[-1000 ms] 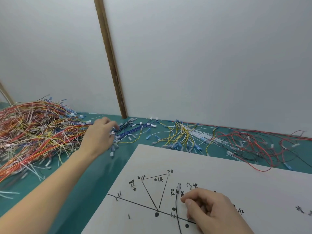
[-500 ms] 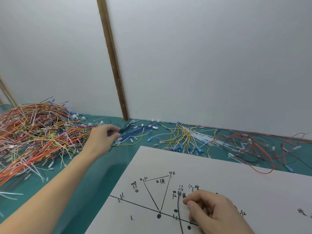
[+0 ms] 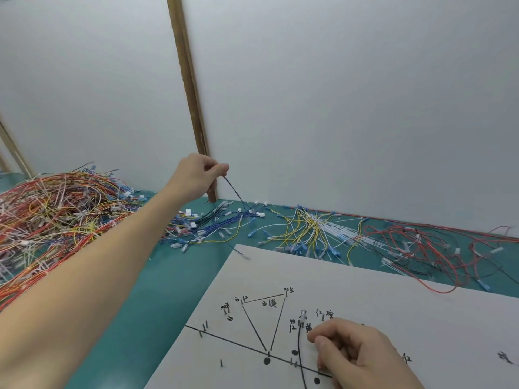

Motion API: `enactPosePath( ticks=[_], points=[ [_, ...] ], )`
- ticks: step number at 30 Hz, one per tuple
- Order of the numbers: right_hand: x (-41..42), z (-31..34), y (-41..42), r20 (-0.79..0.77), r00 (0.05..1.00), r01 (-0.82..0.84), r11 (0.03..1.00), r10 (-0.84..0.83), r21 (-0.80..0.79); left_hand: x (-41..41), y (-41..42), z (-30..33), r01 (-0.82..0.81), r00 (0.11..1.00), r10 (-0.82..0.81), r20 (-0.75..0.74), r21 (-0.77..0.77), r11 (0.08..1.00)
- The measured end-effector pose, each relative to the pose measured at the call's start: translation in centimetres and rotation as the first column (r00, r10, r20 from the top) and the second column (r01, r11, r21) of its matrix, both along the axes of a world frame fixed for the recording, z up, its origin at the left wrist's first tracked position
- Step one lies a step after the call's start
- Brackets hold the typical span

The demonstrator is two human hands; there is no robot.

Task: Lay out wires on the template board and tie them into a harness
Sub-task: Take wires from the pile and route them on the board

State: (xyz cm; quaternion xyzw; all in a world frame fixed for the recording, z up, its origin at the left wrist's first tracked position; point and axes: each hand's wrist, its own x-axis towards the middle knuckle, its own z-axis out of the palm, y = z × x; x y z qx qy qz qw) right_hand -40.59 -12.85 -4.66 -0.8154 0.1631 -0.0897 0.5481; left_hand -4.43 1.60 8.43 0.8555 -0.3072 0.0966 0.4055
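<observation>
A white template board (image 3: 393, 299) with drawn black lines, dots, labels and small pins lies at the lower right. My left hand (image 3: 200, 175) is raised above the table and pinches a thin dark wire (image 3: 235, 192) that slopes down into the blue and black wire bundle (image 3: 216, 223). My right hand (image 3: 362, 357) rests on the board with its fingers curled, beside a black wire (image 3: 300, 357) laid along a curved line; a clear connector (image 3: 302, 315) sits at that wire's top end.
A big tangle of red, orange, yellow and white wires (image 3: 53, 217) fills the left of the green table (image 3: 157, 290). Yellow and white wires (image 3: 311, 234) and red and black wires (image 3: 427, 248) lie along the back. A wooden post (image 3: 188, 88) stands against the white wall.
My left hand has risen from the blue and black bundle, pulling one dark wire up with it. My right hand has stayed on the board.
</observation>
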Motion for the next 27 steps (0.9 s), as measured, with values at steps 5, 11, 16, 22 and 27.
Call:
enactPosePath(
  ticks=[5,11,16,22,27],
  points=[
    [-0.1,0.1,0.0,0.005,1.0,-0.005,1.0,0.005,-0.017,-0.3,-0.3,1.1,0.059,0.998,-0.059,-0.035,0.007,0.998],
    [-0.1,0.2,0.1,0.018,1.0,-0.01,1.0,0.01,-0.03,-0.2,0.6,-1.2,-0.046,0.998,0.048,-0.029,0.067,0.997],
    [0.0,0.2,0.0,0.015,1.0,-0.014,0.999,0.015,-0.037,-0.3,1.6,-2.7,-0.097,0.965,0.045,-0.258,-0.193,0.976],
    [-0.1,0.1,0.1,0.006,1.0,-0.001,0.999,0.002,-0.039,-0.8,0.9,-4.5,-0.348,0.827,0.103,-0.553,-0.361,0.865],
    [0.0,0.0,0.0,0.004,1.0,-0.006,0.998,0.006,-0.056,-0.7,1.8,-5.5,-0.222,0.973,0.177,0.145,0.413,0.883]
  ],
)
